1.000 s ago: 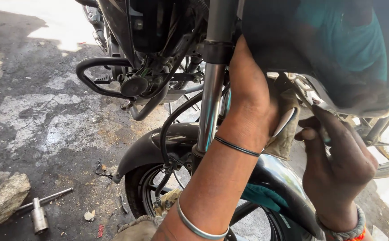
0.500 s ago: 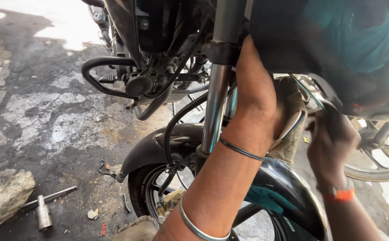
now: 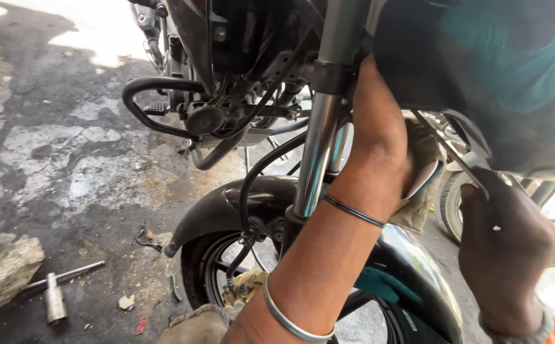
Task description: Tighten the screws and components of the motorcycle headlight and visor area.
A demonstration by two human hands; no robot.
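A motorcycle's front end fills the view: chrome fork tube [image 3: 319, 153], black fender [image 3: 220, 204], front wheel [image 3: 210, 267] and a dark headlight cowl [image 3: 481, 64] overhead. My left hand [image 3: 379, 153] reaches up behind the fork under the cowl and holds a dirty rag [image 3: 421, 197] there; its fingers are hidden. At the lower right, my right hand [image 3: 507, 248] is closed around a thin screwdriver-like tool [image 3: 462, 162] whose shaft slants up toward the cowl's underside. A bangle and a black thread circle my left forearm.
A black crash guard [image 3: 150, 108] and cables jut out left of the fork. On the stained concrete lie a rock [image 3: 3, 274] and a metal T-handle socket wrench [image 3: 54, 296]. Another wheel [image 3: 449, 204] shows behind the rag at right.
My right hand with the thin tool rose toward the cowl, then dropped back lower and to the right. The left hand stays pressed behind the fork. The view has shifted slightly.
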